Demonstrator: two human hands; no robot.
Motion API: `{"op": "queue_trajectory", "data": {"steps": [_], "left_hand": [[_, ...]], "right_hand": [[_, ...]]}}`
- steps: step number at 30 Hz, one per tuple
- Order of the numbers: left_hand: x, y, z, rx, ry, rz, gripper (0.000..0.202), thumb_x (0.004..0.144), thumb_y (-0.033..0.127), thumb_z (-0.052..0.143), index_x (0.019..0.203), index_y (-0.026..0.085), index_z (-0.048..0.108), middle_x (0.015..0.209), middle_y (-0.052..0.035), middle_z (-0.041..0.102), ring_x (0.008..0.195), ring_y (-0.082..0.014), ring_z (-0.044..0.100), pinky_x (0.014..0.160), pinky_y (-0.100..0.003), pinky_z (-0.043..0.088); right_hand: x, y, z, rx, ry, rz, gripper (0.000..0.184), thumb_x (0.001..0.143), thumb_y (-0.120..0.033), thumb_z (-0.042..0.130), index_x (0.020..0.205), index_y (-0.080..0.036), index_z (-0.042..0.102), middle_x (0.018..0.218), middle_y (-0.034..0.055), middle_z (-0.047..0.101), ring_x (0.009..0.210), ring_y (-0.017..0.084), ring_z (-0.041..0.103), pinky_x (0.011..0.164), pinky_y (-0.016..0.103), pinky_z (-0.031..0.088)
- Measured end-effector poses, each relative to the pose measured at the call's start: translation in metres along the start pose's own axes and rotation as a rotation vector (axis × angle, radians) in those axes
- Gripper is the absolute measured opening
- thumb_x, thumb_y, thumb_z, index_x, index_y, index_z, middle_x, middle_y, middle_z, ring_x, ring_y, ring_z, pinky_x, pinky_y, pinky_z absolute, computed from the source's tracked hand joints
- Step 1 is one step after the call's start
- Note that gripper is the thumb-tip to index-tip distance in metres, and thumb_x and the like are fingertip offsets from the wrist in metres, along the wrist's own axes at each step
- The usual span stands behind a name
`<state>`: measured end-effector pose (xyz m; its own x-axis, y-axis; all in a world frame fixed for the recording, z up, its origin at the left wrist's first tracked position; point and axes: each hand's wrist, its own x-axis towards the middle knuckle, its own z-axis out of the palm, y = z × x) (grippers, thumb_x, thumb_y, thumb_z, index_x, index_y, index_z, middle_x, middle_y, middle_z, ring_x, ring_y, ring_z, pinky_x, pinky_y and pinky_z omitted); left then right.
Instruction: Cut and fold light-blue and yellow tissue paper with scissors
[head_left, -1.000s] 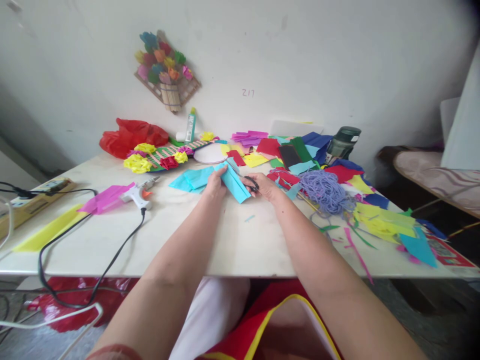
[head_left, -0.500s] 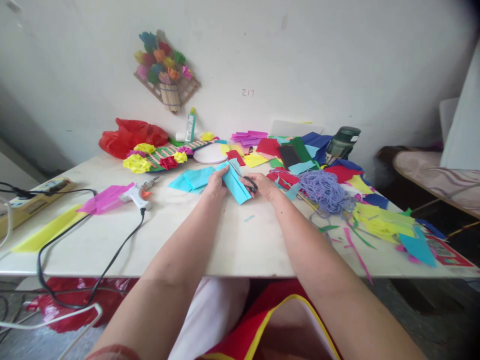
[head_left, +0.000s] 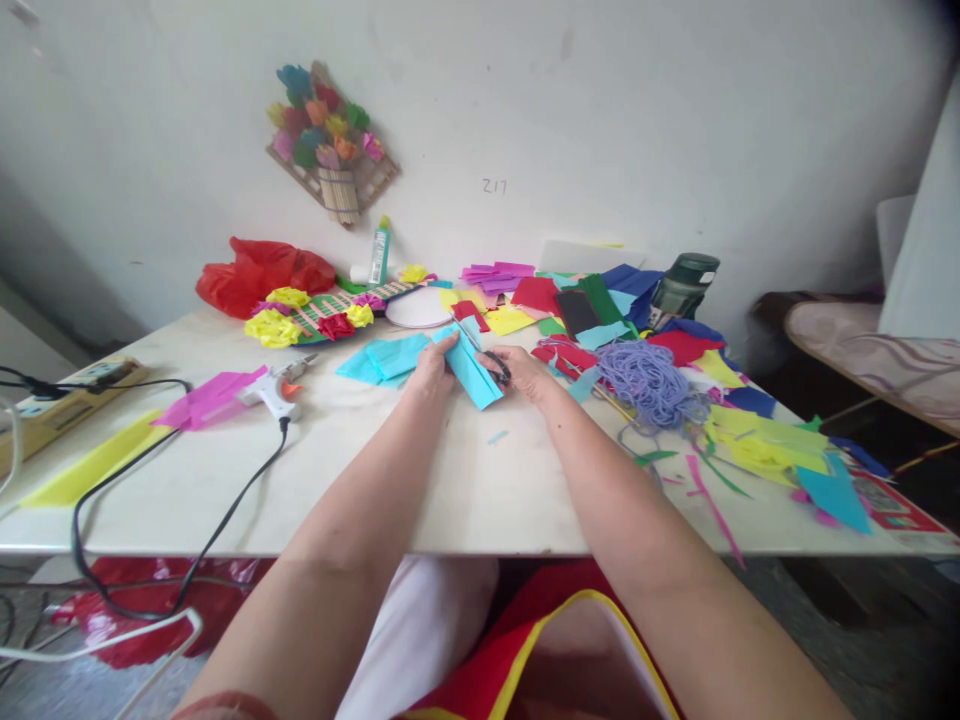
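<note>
My left hand [head_left: 435, 368] grips a folded strip of light blue paper [head_left: 474, 378] by its upper left edge, above the middle of the table. Closed round the dark handles of a pair of scissors [head_left: 498, 368] is my right hand [head_left: 521, 374]. The scissor blades lie along the strip's right edge, pointing up and left. Just left of my left hand, more light blue paper [head_left: 382, 360] rests on the table. A small blue scrap [head_left: 497, 437] lies below the strip.
At left are a glue gun [head_left: 277, 392] with its cord, pink paper [head_left: 210, 398] and a power strip [head_left: 82, 395]. A decorated green piece [head_left: 322, 315] stands behind. To the right lie purple yarn [head_left: 649, 382], coloured paper scraps [head_left: 765, 440] and a dark bottle [head_left: 684, 285].
My right hand's fingers and the scissor handles have shifted very slightly left. The blue strip and my left hand stay almost where they were.
</note>
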<state>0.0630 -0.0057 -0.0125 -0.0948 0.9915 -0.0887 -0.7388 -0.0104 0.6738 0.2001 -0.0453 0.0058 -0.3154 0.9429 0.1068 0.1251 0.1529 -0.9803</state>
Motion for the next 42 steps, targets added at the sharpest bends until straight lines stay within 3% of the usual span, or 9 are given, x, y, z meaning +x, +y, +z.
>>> {"op": "queue_trajectory", "data": {"steps": [13,23,42], "left_hand": [[0.0000,0.0009,-0.0018,-0.012,-0.024,-0.006,0.016,0.063,0.012,0.069,0.076,0.015,0.060,0.063,-0.0023,0.066,0.060,-0.0175,0.064,0.073,-0.032,0.053],[-0.0003,0.0016,-0.0006,-0.016,-0.027,-0.003,0.016,0.063,0.013,0.069,0.075,0.016,0.060,0.061,-0.0011,0.065,0.057,-0.0165,0.063,0.068,-0.031,0.054],[-0.0028,0.0027,-0.0013,0.035,-0.056,-0.023,0.018,0.062,0.016,0.070,0.077,0.016,0.059,0.060,-0.0020,0.065,0.061,-0.0194,0.065,0.073,-0.036,0.054]], "right_hand": [[0.0026,0.0008,0.0009,-0.010,-0.003,-0.023,0.035,0.072,-0.042,0.063,0.055,-0.017,0.046,0.040,-0.0062,0.045,0.033,0.006,0.040,0.034,0.020,0.030],[0.0010,-0.0004,0.0005,0.031,-0.019,-0.012,0.037,0.069,-0.046,0.065,0.056,-0.017,0.047,0.042,-0.0060,0.046,0.035,0.006,0.041,0.035,0.019,0.031],[0.0036,0.0021,0.0002,0.074,-0.029,0.008,0.035,0.070,-0.045,0.064,0.058,-0.017,0.047,0.043,-0.0056,0.047,0.032,0.006,0.041,0.032,0.019,0.032]]}}
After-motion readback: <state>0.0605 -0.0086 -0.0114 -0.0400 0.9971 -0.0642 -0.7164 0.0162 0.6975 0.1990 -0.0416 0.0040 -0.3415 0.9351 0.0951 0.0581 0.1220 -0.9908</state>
